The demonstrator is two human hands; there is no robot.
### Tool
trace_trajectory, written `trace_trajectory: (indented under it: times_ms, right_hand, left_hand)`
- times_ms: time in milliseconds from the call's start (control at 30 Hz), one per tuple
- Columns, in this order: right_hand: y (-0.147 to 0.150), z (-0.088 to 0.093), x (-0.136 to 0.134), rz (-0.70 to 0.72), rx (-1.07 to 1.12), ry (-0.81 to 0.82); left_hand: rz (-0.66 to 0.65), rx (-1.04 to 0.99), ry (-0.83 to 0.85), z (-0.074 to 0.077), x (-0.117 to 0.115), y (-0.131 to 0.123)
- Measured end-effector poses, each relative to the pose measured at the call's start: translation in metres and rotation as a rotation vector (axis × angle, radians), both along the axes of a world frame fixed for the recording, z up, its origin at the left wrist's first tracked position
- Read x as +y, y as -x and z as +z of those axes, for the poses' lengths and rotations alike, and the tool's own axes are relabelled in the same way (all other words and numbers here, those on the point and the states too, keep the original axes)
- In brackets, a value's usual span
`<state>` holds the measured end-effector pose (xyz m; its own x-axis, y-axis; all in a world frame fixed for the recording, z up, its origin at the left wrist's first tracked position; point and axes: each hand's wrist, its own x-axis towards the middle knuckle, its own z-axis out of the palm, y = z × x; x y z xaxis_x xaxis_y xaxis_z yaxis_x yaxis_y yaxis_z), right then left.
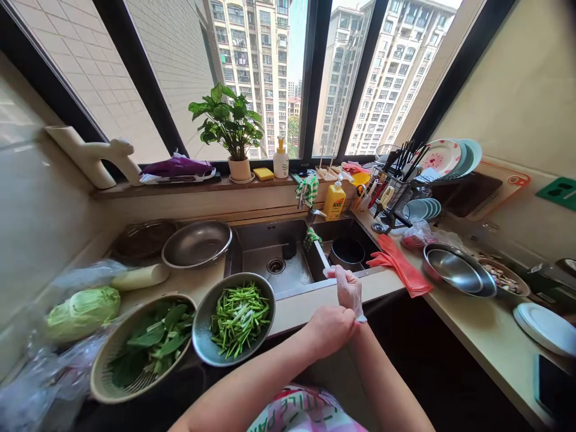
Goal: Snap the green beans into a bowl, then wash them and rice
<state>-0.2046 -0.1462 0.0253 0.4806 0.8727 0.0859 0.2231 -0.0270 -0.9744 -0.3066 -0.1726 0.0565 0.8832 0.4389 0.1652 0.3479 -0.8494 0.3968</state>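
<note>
My left hand [330, 331] is bare and closed around the cuff of a clear plastic glove [348, 294] at my right wrist. My right hand [347, 293] is inside that glove, fingers together and pointing up, above the counter's front edge. To the left of my hands sits a grey bowl [202, 318] of thinly sliced green stalks. Beyond it, a round woven colander [112, 372] holds dark leafy greens. A pale green cabbage [83, 313] and a white radish [140, 277] lie further left, near loose plastic bags.
A steel sink [274, 258] with a dark pot [347, 253] lies ahead, and a steel bowl [197, 244] stands at its left. Pink rubber gloves [400, 267] lie on the right counter near stacked steel bowls [454, 270]. A dish rack [396, 192] stands by the window.
</note>
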Motion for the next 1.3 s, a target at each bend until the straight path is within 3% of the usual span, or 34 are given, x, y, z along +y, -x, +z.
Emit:
trace_trajectory:
  times_ms: [100, 167, 267, 333, 433, 533, 633, 700, 800, 900, 1000, 1100, 1167, 1300]
  right_hand:
    - [0.007, 0.013, -0.001, 0.249, -0.072, -0.074]
    - [0.019, 0.018, -0.005, 0.389, 0.08, -0.148]
    - [0.044, 0.017, -0.015, 0.442, 0.435, -0.255]
    - [0.058, 0.012, -0.024, 0.424, 0.554, -0.268]
    - [0.07, 0.004, -0.035, 0.48, 0.572, -0.168]
    - [0.072, -0.005, -0.037, 0.655, 0.471, 0.021]
    - [0.062, -0.018, -0.032, 0.744, 0.308, 0.204]
    - [0.045, -0.027, -0.028, 0.815, 0.228, 0.308]
    - [0.018, -0.042, -0.013, 1.006, 0.118, 0.447]
    - [0.018, -0.059, 0.02, 1.009, 0.034, 0.554]
    - [0.055, -0.077, 0.059, 0.976, 0.01, 0.601]
    - [0.087, -0.087, 0.088, 1.066, -0.002, 0.575]
    - [0.086, -0.089, 0.101, 1.057, -0.064, 0.473]
    - [0.046, -0.085, 0.121, 0.988, -0.175, 0.336]
  left_hand:
    - [-0.181, 0.017, -0.034, 0.008, -0.004, 0.006]
    - [-0.246, 0.054, -0.037, 0.014, -0.012, 0.013]
    - [-0.338, 0.122, 0.001, 0.019, -0.027, 0.024]
    - [-0.38, 0.132, 0.053, 0.016, -0.036, 0.028]
    - [-0.394, 0.099, 0.149, 0.01, -0.042, 0.027]
    - [-0.325, 0.06, 0.272, 0.004, -0.037, 0.032]
    - [-0.089, 0.032, 0.531, -0.01, -0.029, 0.068]
    - [0.199, 0.036, 0.707, -0.031, -0.031, 0.114]
    - [0.794, 0.093, 0.9, -0.074, -0.046, 0.188]
    - [1.341, -0.155, 1.133, -0.109, -0.053, 0.225]
    - [1.596, -0.574, 1.107, -0.12, -0.037, 0.214]
    - [1.687, -0.799, 1.073, -0.115, -0.015, 0.181]
    - [1.701, -0.907, 1.004, -0.112, -0.005, 0.158]
    - [1.698, -1.001, 0.936, -0.116, 0.012, 0.12]
